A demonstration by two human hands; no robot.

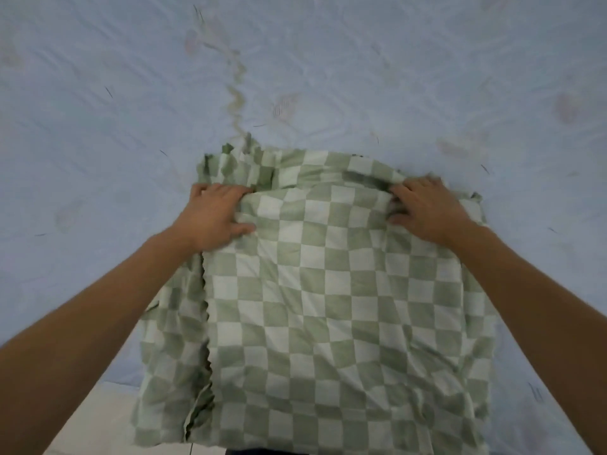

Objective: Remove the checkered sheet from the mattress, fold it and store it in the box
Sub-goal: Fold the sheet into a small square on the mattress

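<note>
Head view.
A: Where is the checkered sheet (328, 290)?
B: On the near part of the mattress (98, 110), folded into a thick square of pale and sage-green checks with frilled edges showing.
A: How will it handle?
B: Probably soft, light and floppy. It is best taken at the fold towards the mattress's middle, where the left hand (216, 215) and right hand (427, 211) grip it, fingers (410, 188) curled into the cloth.

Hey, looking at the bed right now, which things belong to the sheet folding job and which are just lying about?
Belongs to the job:
checkered sheet, partly folded
mattress under it
left hand and right hand, both gripping the sheet's far edge

Just there:
yellowish stain on the mattress
strip of floor at lower left
</note>
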